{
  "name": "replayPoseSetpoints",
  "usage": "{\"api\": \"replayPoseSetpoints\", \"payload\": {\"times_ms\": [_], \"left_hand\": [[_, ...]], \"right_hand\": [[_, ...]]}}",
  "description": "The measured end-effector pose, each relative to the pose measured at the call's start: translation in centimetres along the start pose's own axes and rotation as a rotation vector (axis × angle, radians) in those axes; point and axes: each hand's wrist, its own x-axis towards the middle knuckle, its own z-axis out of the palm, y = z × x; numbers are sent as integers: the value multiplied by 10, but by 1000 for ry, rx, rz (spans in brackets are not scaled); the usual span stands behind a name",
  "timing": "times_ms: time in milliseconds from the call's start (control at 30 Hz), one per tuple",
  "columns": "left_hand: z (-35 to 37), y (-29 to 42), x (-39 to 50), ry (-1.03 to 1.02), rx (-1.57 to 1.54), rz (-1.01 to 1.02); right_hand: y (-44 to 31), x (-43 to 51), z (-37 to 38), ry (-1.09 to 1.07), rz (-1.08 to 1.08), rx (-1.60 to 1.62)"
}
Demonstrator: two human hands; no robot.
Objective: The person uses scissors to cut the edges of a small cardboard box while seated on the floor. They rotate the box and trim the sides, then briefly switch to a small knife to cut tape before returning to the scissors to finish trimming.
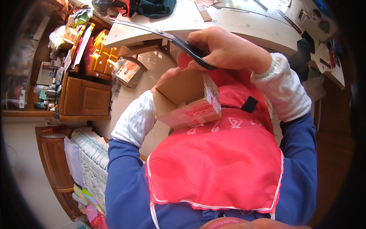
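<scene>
An open-topped cardboard box (186, 114) with tape and printing on its side is held before my red apron, its opening tilted up towards me. My left hand (167, 78) grips the box at its far left side; most of its fingers are hidden behind the cardboard. Black-handled scissors (187, 47) are in my right hand (226, 48), above the far rim of the box. Their long metal blades point left, past the edge of the white table. The fingertips of my right hand are close to the box's far edge; whether they touch it I cannot tell.
Across the white table (237, 21) lie dark fabric (157, 8), a cardboard strip (203, 11) and a slim pointed tool (288, 20). A sewing machine (314, 17) stands at its right. Leftward are a wooden cabinet (85, 97), a floor box (128, 71) and a cushioned wooden seat (54, 160).
</scene>
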Motion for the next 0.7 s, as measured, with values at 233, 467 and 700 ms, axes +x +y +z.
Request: {"api": "replayPoseSetpoints", "payload": {"times_ms": [233,467,700], "left_hand": [[-3,-6,14,-40,-58,-51],[-7,-10,11,-189,-357,-91],[-51,-43,-13,-500,-256,365]], "right_hand": [[34,-3,3,-117,138,146],[61,-13,8,-111,246,353],[69,-46,16,9,342,567]]}}
